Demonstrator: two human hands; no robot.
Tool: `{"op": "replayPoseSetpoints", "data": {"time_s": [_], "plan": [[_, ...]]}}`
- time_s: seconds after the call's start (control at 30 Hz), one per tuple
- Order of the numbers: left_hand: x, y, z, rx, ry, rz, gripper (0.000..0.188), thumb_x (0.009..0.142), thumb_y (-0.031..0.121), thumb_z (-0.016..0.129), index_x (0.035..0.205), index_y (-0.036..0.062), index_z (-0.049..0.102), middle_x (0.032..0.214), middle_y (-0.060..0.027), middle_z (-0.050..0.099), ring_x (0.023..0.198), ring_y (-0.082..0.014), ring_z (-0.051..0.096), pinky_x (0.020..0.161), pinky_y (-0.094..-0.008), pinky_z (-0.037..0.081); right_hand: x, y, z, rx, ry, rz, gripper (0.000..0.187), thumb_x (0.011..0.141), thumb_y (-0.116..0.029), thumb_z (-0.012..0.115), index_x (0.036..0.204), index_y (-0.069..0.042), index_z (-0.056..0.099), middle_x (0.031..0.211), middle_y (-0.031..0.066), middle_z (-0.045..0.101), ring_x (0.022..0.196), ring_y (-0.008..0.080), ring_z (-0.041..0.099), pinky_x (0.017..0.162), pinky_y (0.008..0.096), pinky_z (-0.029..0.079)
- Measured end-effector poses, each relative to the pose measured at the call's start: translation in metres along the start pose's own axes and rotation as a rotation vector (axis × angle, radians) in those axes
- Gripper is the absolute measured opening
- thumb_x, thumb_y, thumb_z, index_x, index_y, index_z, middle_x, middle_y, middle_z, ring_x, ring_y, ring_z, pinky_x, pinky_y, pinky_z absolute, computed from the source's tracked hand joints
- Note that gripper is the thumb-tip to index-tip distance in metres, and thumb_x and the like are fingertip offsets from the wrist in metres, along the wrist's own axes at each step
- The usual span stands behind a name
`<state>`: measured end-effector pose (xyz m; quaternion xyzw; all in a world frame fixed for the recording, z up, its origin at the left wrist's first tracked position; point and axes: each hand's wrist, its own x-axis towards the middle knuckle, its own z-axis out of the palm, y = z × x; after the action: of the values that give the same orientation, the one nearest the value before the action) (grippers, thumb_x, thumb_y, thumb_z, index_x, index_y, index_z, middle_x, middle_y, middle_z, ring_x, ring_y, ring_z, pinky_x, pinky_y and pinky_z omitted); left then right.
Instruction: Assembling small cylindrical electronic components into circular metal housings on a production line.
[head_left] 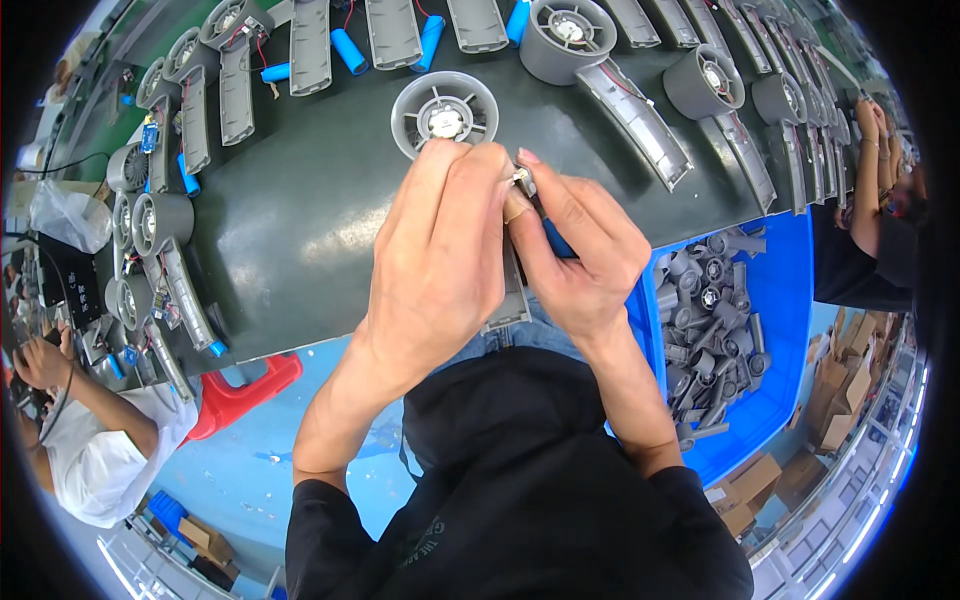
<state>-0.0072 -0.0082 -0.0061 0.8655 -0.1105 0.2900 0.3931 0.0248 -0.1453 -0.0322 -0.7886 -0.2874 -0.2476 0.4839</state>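
The person wears a black top with long sleeves. Both sleeves are pushed up, so the forearms are bare. The left sleeve [320, 520] ends in a soft rolled edge, and so does the right sleeve [690, 490]. A small pale print sits low on the front of the top. Blue jeans [500, 340] show just under the hands. The left hand [440, 250] and right hand [580, 250] have no gloves or rings.

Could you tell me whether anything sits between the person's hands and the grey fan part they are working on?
Nothing visible does. The left hand and right hand are already closed around the handle of the grey fan part, fingertips meeting at a small piece at its neck. The round fan head shows just beyond them on the dark belt.
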Motion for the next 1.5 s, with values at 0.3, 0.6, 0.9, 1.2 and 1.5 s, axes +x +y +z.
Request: {"op": "replayPoseSetpoints", "data": {"time_s": [0.3,0.6,0.9,1.2,1.5], "plan": [[-0.0017,-0.0018,0.0037,0.082,0.04,0.076,0.031,0.078,-0.013,0.063,0.107,-0.0015,0.058,0.092,-0.0149,0.055,0.075,-0.0327,0.06,0.066,-0.0385,0.05,0.0005,-0.0013,0.0018,0.021,0.007,0.008,0.032,0.075,0.008,0.074,0.107,0.006,0.072,0.086,0.0161,0.072,0.071,0.024,0.069,0.066,0.0299,0.054],[0.0002,-0.0024,0.0023,0.09,0.036,0.092,0.031,0.078,-0.012,0.063,0.107,-0.0011,0.059,0.091,-0.014,0.056,0.075,-0.031,0.06,0.065,-0.0372,0.05,0.0006,0.0007,0.0016,0.029,0.003,-0.013,0.032,0.075,0.007,0.074,0.106,0.007,0.072,0.086,0.0163,0.071,0.071,0.0247,0.068,0.065,0.0308,0.053],[-0.0003,-0.0026,0.003,0.082,0.037,0.11,0.032,0.077,-0.014,0.063,0.106,-0.0025,0.06,0.09,-0.0136,0.056,0.074,-0.0298,0.06,0.064,-0.0365,0.05,-0.0017,0.0024,0.0025,0.037,0.028,-0.032,0.03,0.075,0.006,0.075,0.105,0.006,0.072,0.084,0.0152,0.071,0.068,0.0244,0.067,0.061,0.0303,0.052],[0.0017,-0.0017,0.0034,0.077,0.046,0.127,0.032,0.076,-0.015,0.063,0.105,-0.0028,0.061,0.089,-0.0133,0.056,0.074,-0.0294,0.059,0.065,-0.0355,0.05,0.0004,0.0048,0.0012,0.048,0.024,-0.053,0.029,0.073,0.006,0.075,0.102,0.006,0.072,0.088,0.0163,0.073,0.069,0.0255,0.069,0.062,0.0301,0.053],[0.0007,-0.0016,0.0014,0.068,0.03,0.141,0.033,0.074,-0.017,0.062,0.103,-0.0032,0.062,0.088,-0.0128,0.057,0.072,-0.0287,0.059,0.064,-0.0349,0.05,-0.0018,0.0036,-0.0019,0.017,-0.003,-0.069,0.029,0.071,0.006,0.074,0.101,0.006,0.072,0.089,0.0166,0.072,0.07,0.0268,0.069,0.062,0.0307,0.054]]}}
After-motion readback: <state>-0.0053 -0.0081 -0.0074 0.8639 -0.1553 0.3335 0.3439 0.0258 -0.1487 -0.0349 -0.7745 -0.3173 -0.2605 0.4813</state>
